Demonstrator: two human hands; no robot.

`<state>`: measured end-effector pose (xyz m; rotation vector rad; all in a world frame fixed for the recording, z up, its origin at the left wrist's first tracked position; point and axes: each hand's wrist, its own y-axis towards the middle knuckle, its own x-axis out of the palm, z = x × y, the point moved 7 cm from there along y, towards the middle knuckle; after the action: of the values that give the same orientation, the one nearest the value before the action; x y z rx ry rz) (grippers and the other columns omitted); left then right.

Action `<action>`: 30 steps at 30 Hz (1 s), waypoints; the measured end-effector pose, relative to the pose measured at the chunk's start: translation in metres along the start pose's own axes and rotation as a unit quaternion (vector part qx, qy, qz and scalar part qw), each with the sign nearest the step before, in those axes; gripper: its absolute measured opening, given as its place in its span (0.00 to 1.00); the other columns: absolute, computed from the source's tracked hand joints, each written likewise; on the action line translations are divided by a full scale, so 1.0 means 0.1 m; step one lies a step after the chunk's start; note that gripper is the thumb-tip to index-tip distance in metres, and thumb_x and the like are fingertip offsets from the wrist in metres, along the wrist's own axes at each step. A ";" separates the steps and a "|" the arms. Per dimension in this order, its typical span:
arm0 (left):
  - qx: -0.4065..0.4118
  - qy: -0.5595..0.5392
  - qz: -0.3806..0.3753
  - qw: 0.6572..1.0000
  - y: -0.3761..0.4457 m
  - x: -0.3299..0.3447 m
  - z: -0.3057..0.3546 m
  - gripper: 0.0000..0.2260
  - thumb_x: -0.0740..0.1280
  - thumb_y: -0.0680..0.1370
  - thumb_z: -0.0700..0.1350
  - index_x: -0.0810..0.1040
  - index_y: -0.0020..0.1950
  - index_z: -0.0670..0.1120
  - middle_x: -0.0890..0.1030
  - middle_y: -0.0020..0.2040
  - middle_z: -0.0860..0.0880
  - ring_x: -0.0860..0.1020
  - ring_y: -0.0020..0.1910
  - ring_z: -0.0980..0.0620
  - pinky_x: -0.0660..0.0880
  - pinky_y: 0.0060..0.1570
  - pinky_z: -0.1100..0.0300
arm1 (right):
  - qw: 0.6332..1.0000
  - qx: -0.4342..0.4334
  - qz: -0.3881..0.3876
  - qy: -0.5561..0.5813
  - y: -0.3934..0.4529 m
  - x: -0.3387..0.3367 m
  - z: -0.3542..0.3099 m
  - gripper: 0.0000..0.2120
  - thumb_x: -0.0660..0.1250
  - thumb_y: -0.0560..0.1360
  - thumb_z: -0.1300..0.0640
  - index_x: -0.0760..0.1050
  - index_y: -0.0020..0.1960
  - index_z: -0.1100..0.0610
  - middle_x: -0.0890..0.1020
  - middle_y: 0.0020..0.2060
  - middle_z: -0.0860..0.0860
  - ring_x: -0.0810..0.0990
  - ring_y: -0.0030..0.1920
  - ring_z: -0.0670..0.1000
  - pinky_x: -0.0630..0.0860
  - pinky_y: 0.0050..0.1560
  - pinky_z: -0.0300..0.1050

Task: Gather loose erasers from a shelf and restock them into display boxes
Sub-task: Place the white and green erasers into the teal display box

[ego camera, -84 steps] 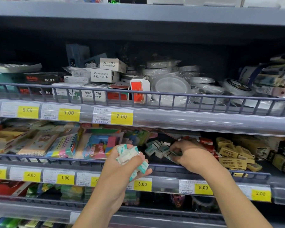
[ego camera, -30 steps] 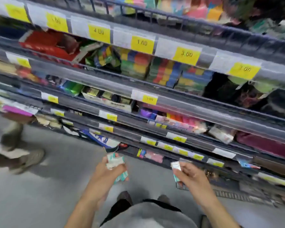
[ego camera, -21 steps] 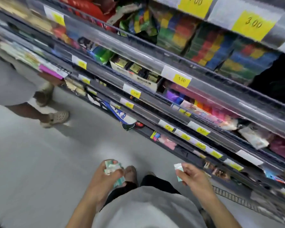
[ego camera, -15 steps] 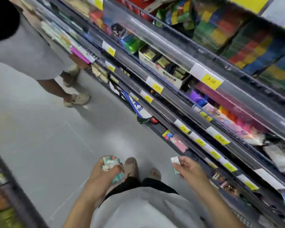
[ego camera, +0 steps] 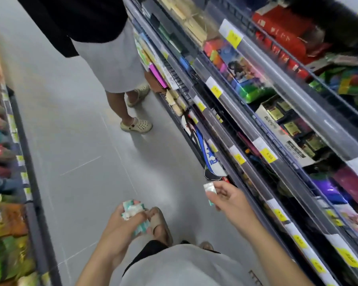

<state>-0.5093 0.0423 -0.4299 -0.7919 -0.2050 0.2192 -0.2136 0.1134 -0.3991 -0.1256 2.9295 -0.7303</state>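
Note:
My left hand grips a bunch of several small white-and-teal wrapped erasers, held low over the grey floor in front of my body. To its right, my right hand pinches one or two of the same wrapped erasers between thumb and fingers, close to the lower shelf rails. No display box shows in this view.
A stationery shelf unit with yellow price tags runs along the right. Another person in a grey skirt and sandals stands ahead in the aisle. A second shelf of colourful goods lines the left. Grey tiled floor lies between.
My hands left the upper shelf with the erasers and dropped to waist height. The view swung down and to the left along the aisle, bringing the other person into sight.

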 end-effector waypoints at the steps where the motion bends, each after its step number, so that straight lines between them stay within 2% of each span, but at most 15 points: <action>1: 0.002 -0.002 -0.004 1.000 0.09 -0.07 0.12 0.24 0.75 0.66 0.39 0.77 0.61 0.42 0.85 0.44 0.43 0.84 0.43 0.44 0.84 0.46 0.47 | 1.000 0.005 0.003 0.001 0.08 0.09 -0.05 0.07 0.72 0.77 0.63 0.82 0.53 0.55 0.84 0.37 0.44 0.78 0.34 0.39 0.72 0.36 0.30; 4: 0.005 -0.013 -0.022 1.000 0.37 -0.23 0.51 0.26 0.77 0.63 0.39 0.77 0.60 0.41 0.85 0.43 0.42 0.84 0.41 0.45 0.84 0.41 0.50 | 1.000 0.015 0.027 0.003 0.27 0.27 -0.16 0.07 0.71 0.77 0.64 0.82 0.52 0.55 0.83 0.35 0.44 0.76 0.31 0.40 0.72 0.34 0.32; 6: 0.010 -0.008 -0.024 1.000 0.55 -0.31 0.78 0.30 0.78 0.60 0.43 0.77 0.61 0.42 0.85 0.43 0.42 0.84 0.43 0.44 0.84 0.42 0.50 | 0.999 0.024 0.042 0.000 0.37 0.36 -0.23 0.06 0.71 0.77 0.64 0.82 0.52 0.55 0.83 0.35 0.45 0.76 0.31 0.41 0.71 0.33 0.34; 8: 0.021 -0.004 -0.024 0.999 0.73 -0.35 1.05 0.31 0.79 0.60 0.43 0.77 0.61 0.43 0.86 0.44 0.43 0.84 0.44 0.44 0.84 0.43 0.50 | 0.998 0.031 0.061 0.004 0.47 0.38 -0.28 0.06 0.72 0.77 0.64 0.82 0.52 0.56 0.83 0.34 0.45 0.76 0.31 0.41 0.72 0.34 0.33; 10: 0.030 0.000 -0.030 0.999 0.93 -0.33 1.28 0.24 0.79 0.67 0.38 0.77 0.60 0.43 0.85 0.43 0.44 0.84 0.44 0.45 0.84 0.42 0.51 | 0.996 0.037 0.075 0.001 0.56 0.37 -0.34 0.05 0.72 0.76 0.64 0.82 0.51 0.56 0.82 0.34 0.45 0.76 0.30 0.41 0.72 0.34 0.32; 12: 0.034 0.007 -0.035 0.999 1.11 -0.27 1.50 0.15 0.74 0.75 0.32 0.77 0.59 0.42 0.85 0.43 0.44 0.84 0.42 0.45 0.83 0.40 0.53 | 0.996 0.043 0.083 0.006 0.68 0.36 -0.41 0.05 0.72 0.76 0.62 0.83 0.50 0.55 0.83 0.34 0.46 0.76 0.30 0.43 0.72 0.33 0.34; 15: 0.032 0.024 -0.040 0.998 1.39 -0.14 1.77 0.14 0.71 0.77 0.31 0.76 0.60 0.43 0.85 0.42 0.44 0.83 0.42 0.45 0.83 0.39 0.53 | 0.993 0.049 0.105 0.033 0.96 0.29 -0.50 0.06 0.72 0.76 0.64 0.83 0.49 0.55 0.84 0.35 0.48 0.77 0.30 0.42 0.73 0.33 0.33; 18: 0.029 0.025 -0.035 0.999 1.61 0.01 1.99 0.16 0.72 0.76 0.31 0.76 0.61 0.42 0.85 0.43 0.44 0.84 0.43 0.44 0.83 0.39 0.53 | 0.992 0.045 0.113 0.034 1.31 0.20 -0.66 0.06 0.72 0.76 0.63 0.83 0.50 0.54 0.85 0.36 0.48 0.78 0.31 0.43 0.73 0.33 0.33; 22: 0.029 0.007 -0.030 0.999 1.80 0.21 2.27 0.17 0.74 0.76 0.32 0.77 0.62 0.41 0.84 0.45 0.43 0.84 0.44 0.44 0.83 0.41 0.52 | 0.993 0.024 0.107 0.038 1.77 0.04 -1.00 0.07 0.72 0.76 0.62 0.82 0.52 0.52 0.86 0.40 0.44 0.82 0.36 0.39 0.74 0.38 0.30; 25: 0.043 0.004 -0.041 0.998 1.94 0.45 2.63 0.16 0.75 0.76 0.33 0.77 0.61 0.42 0.83 0.46 0.42 0.84 0.45 0.45 0.83 0.42 0.52 | 0.996 -0.005 0.082 0.026 2.07 -0.05 -1.41 0.08 0.72 0.77 0.59 0.83 0.53 0.49 0.86 0.43 0.45 0.81 0.38 0.41 0.75 0.40 0.33; 30: 0.086 0.016 -0.098 0.991 2.06 1.05 3.46 0.22 0.76 0.66 0.38 0.78 0.60 0.43 0.84 0.47 0.42 0.85 0.43 0.47 0.83 0.39 0.54 | 0.991 -0.071 0.104 0.043 2.24 -0.27 -2.21 0.10 0.73 0.76 0.57 0.83 0.53 0.44 0.86 0.46 0.44 0.83 0.44 0.40 0.77 0.43 0.33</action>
<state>-0.5243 0.4466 -0.3311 -0.5988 -0.2290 0.0380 -0.2287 0.4158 -0.3084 0.2013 3.0124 -0.5077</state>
